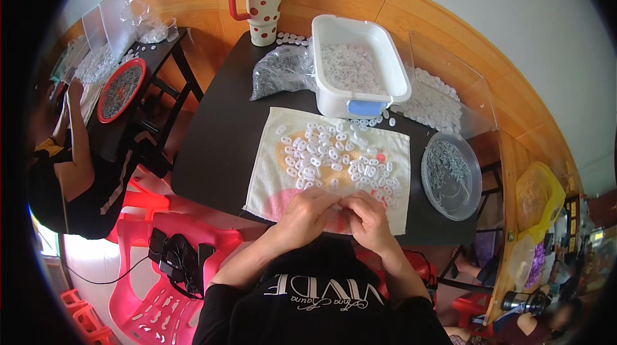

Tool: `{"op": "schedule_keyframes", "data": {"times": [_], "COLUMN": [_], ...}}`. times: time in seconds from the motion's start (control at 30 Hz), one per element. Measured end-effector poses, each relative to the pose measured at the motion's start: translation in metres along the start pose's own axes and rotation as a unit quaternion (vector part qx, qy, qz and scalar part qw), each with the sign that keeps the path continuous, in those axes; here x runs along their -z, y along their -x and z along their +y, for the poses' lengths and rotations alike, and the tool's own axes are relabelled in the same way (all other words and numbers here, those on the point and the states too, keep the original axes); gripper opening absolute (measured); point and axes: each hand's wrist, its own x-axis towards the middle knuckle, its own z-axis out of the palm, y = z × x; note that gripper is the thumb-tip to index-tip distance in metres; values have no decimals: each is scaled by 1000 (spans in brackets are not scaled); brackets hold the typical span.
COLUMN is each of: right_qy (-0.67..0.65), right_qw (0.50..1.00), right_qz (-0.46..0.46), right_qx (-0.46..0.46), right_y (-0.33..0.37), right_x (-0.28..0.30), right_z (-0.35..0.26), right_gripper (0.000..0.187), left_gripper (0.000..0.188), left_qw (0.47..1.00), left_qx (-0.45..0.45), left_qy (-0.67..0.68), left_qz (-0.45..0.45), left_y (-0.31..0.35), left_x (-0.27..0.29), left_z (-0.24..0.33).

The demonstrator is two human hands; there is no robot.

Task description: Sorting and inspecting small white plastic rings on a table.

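My left hand (pixel 307 215) and my right hand (pixel 369 217) meet at the near edge of a cream towel (pixel 270 171) on a black table (pixel 218 145). Their fingertips pinch a small white plastic piece (pixel 341 205) between them. Several small white oval pieces (pixel 334 158) lie scattered across the towel just beyond my fingers. A white plastic tub (pixel 385 68) holding more of these pieces stands at the towel's far edge.
A clear round lid (pixel 451 175) with small metal parts sits to the right. A plastic bag (pixel 283 70) of grey parts and a red-dotted mug (pixel 262 3) stand at the back. Another person (pixel 71 171) works at a side table on the left. Pink chair (pixel 160 261) at lower left.
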Motion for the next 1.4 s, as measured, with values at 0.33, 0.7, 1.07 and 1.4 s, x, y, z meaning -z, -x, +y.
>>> {"op": "schedule_keyframes", "data": {"times": [0.33,0.7,1.07,1.4], "right_qy": [7,15,53,83], "right_qw": [999,999,996,985], "right_qz": [-12,-14,-45,-37], "right_qx": [41,39,62,149], "right_y": [-2,-1,0,4], "right_x": [4,6,9,4], "right_z": [-3,-2,0,-6], "right_gripper": [31,30,19,19], "left_gripper": [27,33,31,18], "left_qw": [1000,1000,1000,997], "left_qx": [-11,4,-18,-72], "left_qy": [-28,-22,-11,-30], "left_qz": [0,-3,-4,-25], "left_y": [2,4,1,1], "left_x": [-4,-6,-3,-1], "left_z": [2,-3,-4,-2]}}
